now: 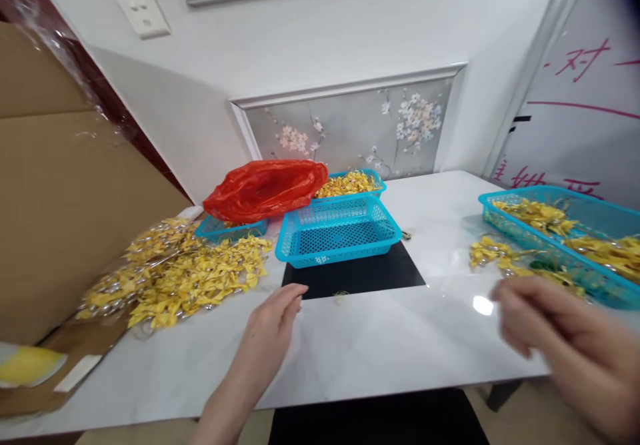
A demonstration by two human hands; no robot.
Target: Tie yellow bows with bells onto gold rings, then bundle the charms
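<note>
head view of a white marble-look table (380, 345). a blue mesh basket (337, 230) stands at centre, nothing visible in it, its near edge over a black mat (360, 275); small white marks on its front wall are too small to read. behind it a second blue basket (353, 184) holds yellow pieces, and a third basket (227, 230), lying partly under a red plastic bag (265, 188), shows little of its contents. at far right a long blue tray (575, 232) carries more yellow pieces. pink handwriting on the white board (585, 98) at right cannot be read. the loose yellow ornaments (185, 275) (small folded shapes with silvery metal rings) lie heaped at left, beside a cardboard box (60, 205); a smaller clump (500, 257) lies just beside the long tray. the left hand (273, 328) rests flat and open, fingers extended towards the mat, holding nothing. the right hand (560, 335) is motion-blurred near the smaller clump; fingers appear loosely curled, and whether it grips anything cannot be told.
</note>
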